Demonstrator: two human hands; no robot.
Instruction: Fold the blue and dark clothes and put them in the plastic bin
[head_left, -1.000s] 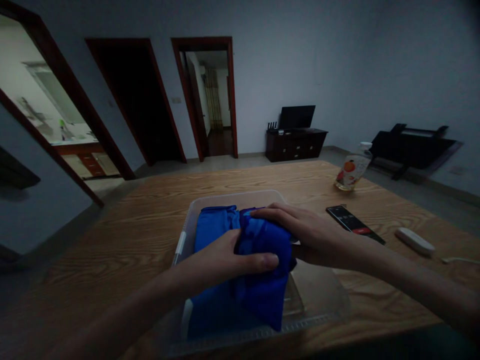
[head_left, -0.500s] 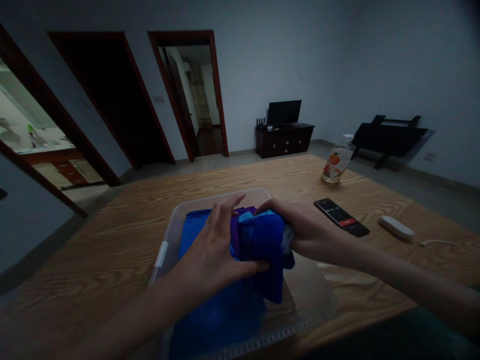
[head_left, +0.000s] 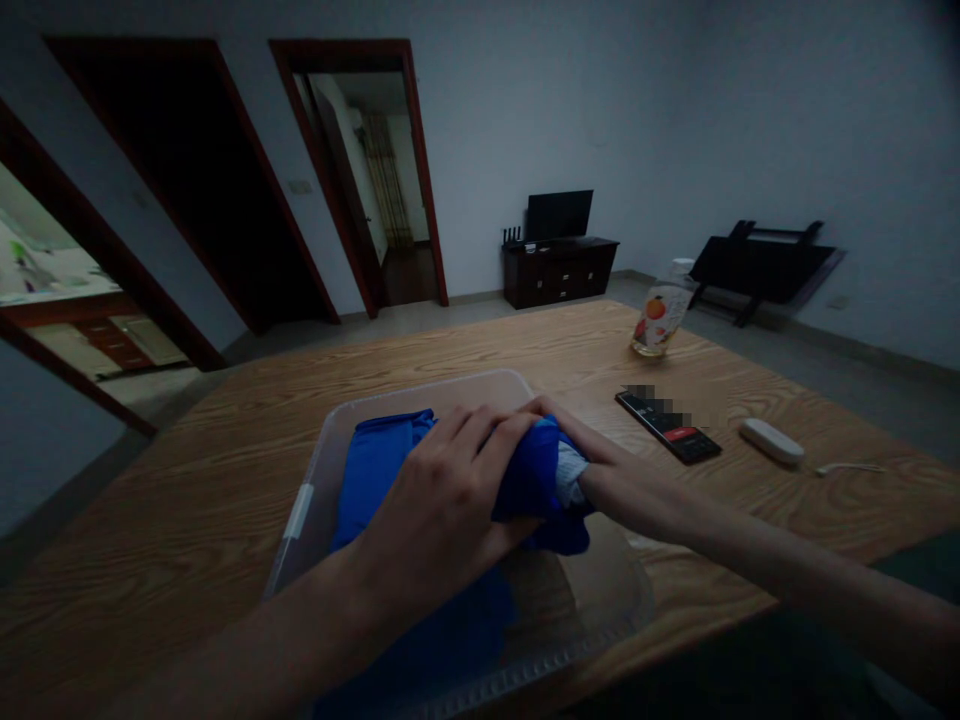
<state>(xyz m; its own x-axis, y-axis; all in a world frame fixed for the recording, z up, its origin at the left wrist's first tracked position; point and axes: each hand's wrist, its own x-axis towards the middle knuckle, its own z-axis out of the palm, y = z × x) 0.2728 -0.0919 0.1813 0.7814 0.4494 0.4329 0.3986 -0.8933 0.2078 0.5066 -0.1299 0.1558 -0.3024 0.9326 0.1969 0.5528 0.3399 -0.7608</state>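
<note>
A clear plastic bin [head_left: 315,470] sits on the wooden table [head_left: 187,500] in front of me. Blue cloth [head_left: 375,460] lies folded inside it along the left side. My left hand [head_left: 442,500] is closed over the top of a bundled blue garment [head_left: 544,480] above the bin. My right hand [head_left: 615,480] grips the same bundle from the right side, fingers wrapped round it. A lighter patch of fabric shows at the bundle's right end.
A dark remote [head_left: 667,428] and a white oblong device [head_left: 771,441] with a cord lie on the table to the right. A bottle with a fruit label [head_left: 658,318] stands farther back. Behind are open doorways, a TV cabinet [head_left: 559,270] and a dark folded table [head_left: 765,265].
My left hand has moved from the bundle's side over its top. The hanging part of the blue garment has been gathered up into a tighter bundle. My view has shifted right.
</note>
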